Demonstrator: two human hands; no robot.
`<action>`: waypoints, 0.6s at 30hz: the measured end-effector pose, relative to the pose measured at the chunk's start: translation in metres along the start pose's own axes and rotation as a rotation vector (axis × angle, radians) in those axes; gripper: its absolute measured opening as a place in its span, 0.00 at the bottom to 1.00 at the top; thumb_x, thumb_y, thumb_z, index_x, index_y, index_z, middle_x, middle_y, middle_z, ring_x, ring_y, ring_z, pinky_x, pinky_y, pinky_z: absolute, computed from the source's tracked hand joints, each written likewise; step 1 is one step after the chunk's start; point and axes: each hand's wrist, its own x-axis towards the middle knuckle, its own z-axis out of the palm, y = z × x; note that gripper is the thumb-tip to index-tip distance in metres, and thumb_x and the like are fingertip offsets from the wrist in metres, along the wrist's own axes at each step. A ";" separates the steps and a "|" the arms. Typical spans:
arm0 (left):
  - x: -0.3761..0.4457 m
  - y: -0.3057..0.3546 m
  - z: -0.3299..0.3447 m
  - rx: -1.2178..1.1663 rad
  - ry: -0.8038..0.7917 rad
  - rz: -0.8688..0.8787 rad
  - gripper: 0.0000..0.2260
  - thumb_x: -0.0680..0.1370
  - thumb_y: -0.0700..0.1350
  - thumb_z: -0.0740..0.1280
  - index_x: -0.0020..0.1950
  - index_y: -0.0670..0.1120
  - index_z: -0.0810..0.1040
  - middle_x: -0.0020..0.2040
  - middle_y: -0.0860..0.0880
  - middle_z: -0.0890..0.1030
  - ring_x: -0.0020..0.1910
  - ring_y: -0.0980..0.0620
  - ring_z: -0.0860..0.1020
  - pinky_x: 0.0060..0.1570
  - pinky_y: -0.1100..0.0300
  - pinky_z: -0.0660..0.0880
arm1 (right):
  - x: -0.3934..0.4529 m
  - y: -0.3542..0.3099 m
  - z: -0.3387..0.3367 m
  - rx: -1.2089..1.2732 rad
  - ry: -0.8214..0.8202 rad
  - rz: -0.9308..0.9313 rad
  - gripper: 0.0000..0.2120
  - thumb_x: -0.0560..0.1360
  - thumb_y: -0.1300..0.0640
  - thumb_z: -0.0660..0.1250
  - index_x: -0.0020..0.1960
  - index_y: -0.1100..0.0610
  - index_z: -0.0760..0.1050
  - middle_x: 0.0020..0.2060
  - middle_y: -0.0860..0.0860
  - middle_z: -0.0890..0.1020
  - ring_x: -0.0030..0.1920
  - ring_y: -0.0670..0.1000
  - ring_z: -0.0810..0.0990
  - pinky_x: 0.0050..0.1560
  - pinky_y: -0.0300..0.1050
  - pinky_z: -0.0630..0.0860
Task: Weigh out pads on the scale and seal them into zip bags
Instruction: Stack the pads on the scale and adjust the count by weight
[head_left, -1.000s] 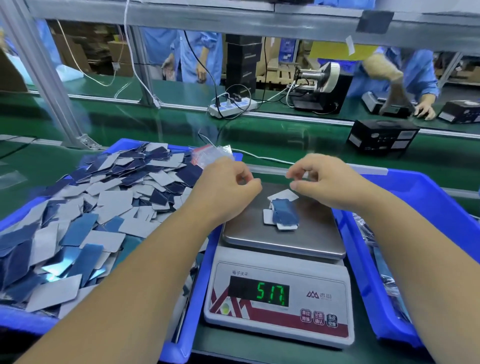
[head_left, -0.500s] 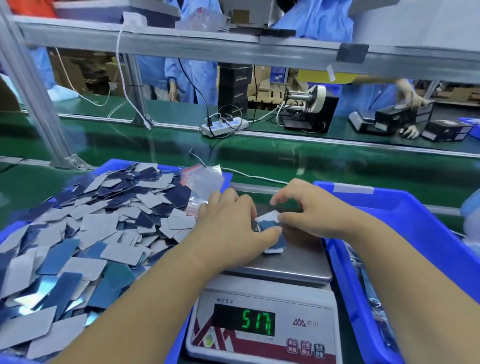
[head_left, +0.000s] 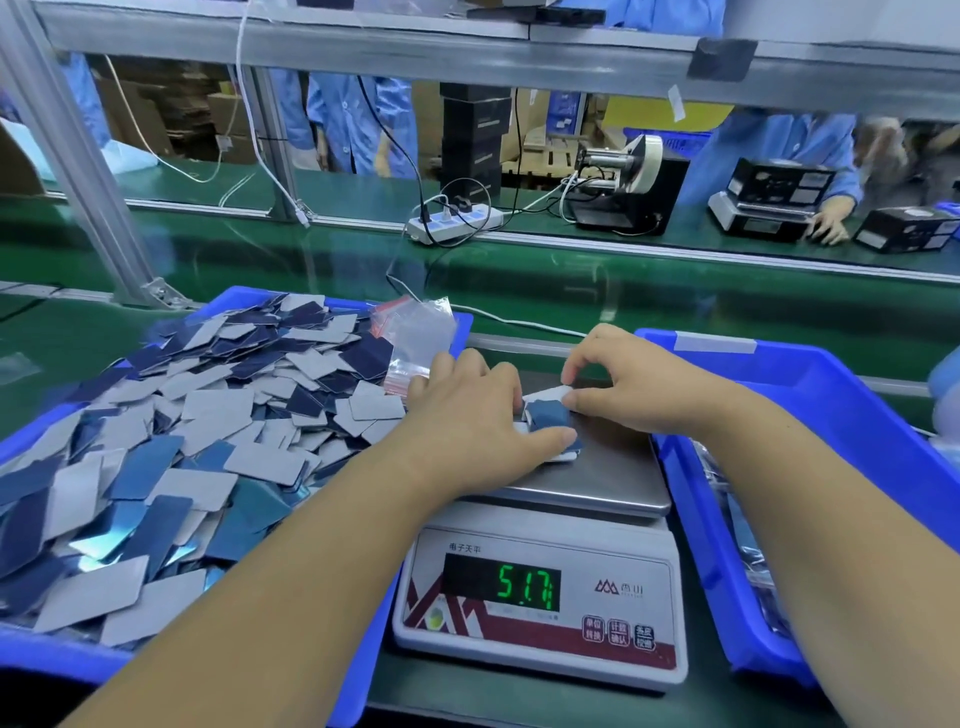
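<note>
A white scale (head_left: 540, 608) with a steel pan (head_left: 608, 473) reads 51.7 in green digits. On the pan lies a small stack of blue and grey pads (head_left: 549, 415). My left hand (head_left: 478, 421) closes on the stack from the left, thumb along its near edge. My right hand (head_left: 623, 384) pinches the stack's far right corner between thumb and fingertips. A blue tray (head_left: 363, 670) on the left is heaped with loose pads (head_left: 171, 447). Clear zip bags with red strips (head_left: 415, 338) lie on the heap's far right corner.
A second blue tray (head_left: 810, 415) stands right of the scale, with filled bags partly visible inside. Beyond runs a green conveyor belt (head_left: 571, 291). A power strip (head_left: 457, 221), a tape dispenser (head_left: 623, 182) and people in blue coats are behind the metal frame.
Both hands dropped from above the pan onto the pad stack and closed on it. The scale reading stays at 51.7. The camera moved closer.
</note>
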 end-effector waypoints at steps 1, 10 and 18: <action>0.000 0.000 0.000 -0.006 -0.003 0.003 0.21 0.71 0.72 0.62 0.48 0.56 0.70 0.51 0.53 0.68 0.57 0.49 0.63 0.51 0.51 0.59 | 0.000 0.001 0.000 0.008 0.005 0.003 0.06 0.76 0.46 0.70 0.50 0.46 0.77 0.53 0.44 0.74 0.55 0.44 0.73 0.54 0.39 0.69; 0.001 -0.005 0.000 -0.073 0.033 0.018 0.20 0.70 0.71 0.64 0.48 0.56 0.70 0.49 0.56 0.67 0.55 0.50 0.63 0.51 0.53 0.59 | -0.009 0.000 -0.012 0.294 0.288 -0.085 0.12 0.70 0.62 0.75 0.37 0.53 0.73 0.26 0.38 0.74 0.27 0.41 0.69 0.31 0.30 0.67; 0.004 -0.012 -0.017 -0.315 0.139 -0.048 0.02 0.75 0.48 0.64 0.44 0.54 0.71 0.47 0.56 0.71 0.56 0.48 0.68 0.53 0.51 0.67 | -0.018 -0.030 -0.007 0.200 0.031 -0.279 0.09 0.68 0.59 0.77 0.38 0.50 0.77 0.32 0.43 0.77 0.30 0.42 0.71 0.33 0.33 0.68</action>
